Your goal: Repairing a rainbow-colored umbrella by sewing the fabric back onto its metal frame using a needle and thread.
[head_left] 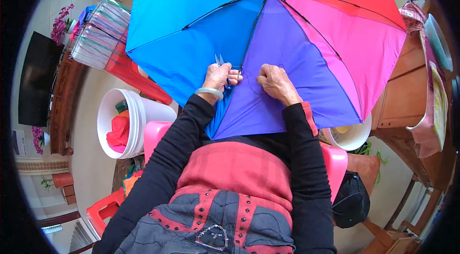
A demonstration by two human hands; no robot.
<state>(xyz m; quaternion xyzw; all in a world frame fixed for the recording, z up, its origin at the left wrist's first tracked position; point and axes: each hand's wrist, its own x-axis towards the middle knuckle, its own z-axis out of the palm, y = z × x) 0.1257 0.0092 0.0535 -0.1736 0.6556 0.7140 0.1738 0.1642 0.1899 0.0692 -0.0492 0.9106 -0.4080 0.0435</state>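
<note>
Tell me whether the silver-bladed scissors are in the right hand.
No, the silver-bladed scissors are in the left hand, whose wrist wears a pale round bangle.

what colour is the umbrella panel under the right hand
The umbrella panel is purple, clearest in the head view.

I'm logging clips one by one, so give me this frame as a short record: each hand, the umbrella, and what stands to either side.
Left hand: holds scissors, blades pointing away from the person
Right hand: fingers curled, over the purple panel; whether it holds anything is unclear
Umbrella: open, multicoloured, ribbed inside facing the person
Left side: white bucket with red cloth inside
Right side: another white bucket, partly hidden by the umbrella
</note>
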